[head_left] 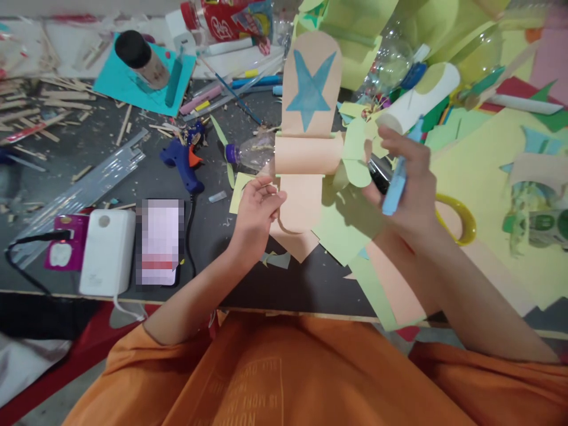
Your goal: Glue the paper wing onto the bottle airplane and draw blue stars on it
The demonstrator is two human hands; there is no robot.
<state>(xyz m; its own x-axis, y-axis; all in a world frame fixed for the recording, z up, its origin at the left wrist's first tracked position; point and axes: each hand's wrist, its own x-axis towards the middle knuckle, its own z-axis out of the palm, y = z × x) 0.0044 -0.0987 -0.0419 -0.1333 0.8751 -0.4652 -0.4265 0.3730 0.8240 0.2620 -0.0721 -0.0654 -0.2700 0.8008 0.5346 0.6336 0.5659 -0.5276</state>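
Note:
A model plane made from a plastic bottle (261, 152) lies before me, its body wrapped in peach paper (308, 155). Its far paper wing (335, 89) carries a blue star (308, 92); the near wing (302, 204) is plain. Green paper tail pieces (356, 151) are on its right end, and a purple cap (231, 153) with green strips is on its left. My left hand (260, 207) is closed, thumb and fingers pinching the near wing's left edge. A light blue marker (394, 186) is in my right hand (412, 177), beside the tail.
A glue gun (181, 163), phone (160, 242) and white power bank (107, 251) are at left. Wood sticks (66, 94) and clear glue sticks (89, 189) lie behind. A yellow tape ring (468, 228), paper sheets (470, 171) and a white tube (421, 97) are at right.

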